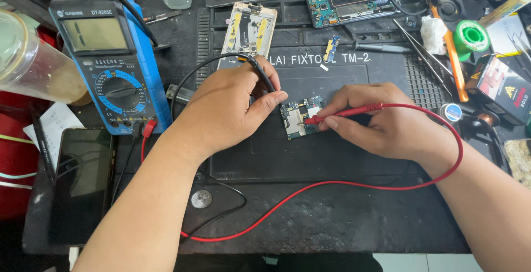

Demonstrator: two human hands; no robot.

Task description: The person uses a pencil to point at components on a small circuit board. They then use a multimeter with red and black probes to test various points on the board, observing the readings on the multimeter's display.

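Circuit board (300, 118) mid-probe: your left hand (227, 109) fingers pinch black probe (264, 73), right hand (381, 120) fingers grip red probe (345, 113) w/ tip on it; meter (108, 64) display blank.

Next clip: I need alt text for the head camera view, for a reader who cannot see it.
A person's left hand holds a black probe and the right hand a red probe, both tips on a small circuit board lying on a dark work mat. A blue multimeter stands to the left, leads plugged in; opened phones and tweezers lie behind.
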